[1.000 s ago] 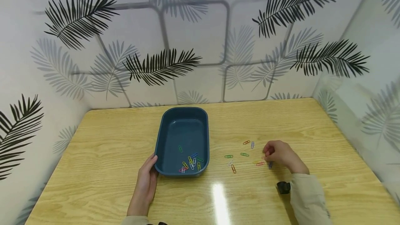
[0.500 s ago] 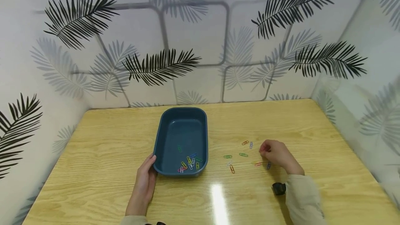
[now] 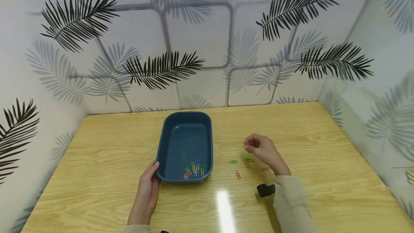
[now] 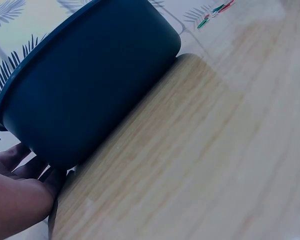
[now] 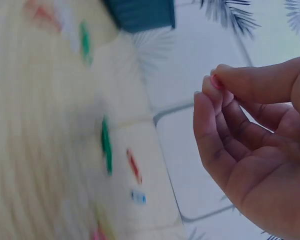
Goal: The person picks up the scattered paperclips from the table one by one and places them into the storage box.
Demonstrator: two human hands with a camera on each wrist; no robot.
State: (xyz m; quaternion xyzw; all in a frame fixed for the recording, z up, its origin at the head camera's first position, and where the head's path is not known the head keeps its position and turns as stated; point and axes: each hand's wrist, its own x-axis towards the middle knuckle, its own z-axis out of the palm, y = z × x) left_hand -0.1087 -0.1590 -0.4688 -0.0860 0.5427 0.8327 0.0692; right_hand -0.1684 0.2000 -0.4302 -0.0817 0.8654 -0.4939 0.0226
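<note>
The left hand (image 3: pixel 147 187) grips the tray (image 3: pixel 189 136) on the table (image 3: pixel 110 146); the right hand (image 3: pixel 265 152) pinches a pink piece (image 5: pixel 216 82), clearer in its wrist view. Only the head view shows paper clips (image 3: pixel 193 166) inside the tray.

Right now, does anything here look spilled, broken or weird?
Nothing looks broken. Loose red, green and white looped paper clips lie scattered on the yellowish wooden table, right of the dark blue, rounded rectangular tray; other clips bunch mostly at its near end. That might look spilled, but the tray sits upright.
</note>
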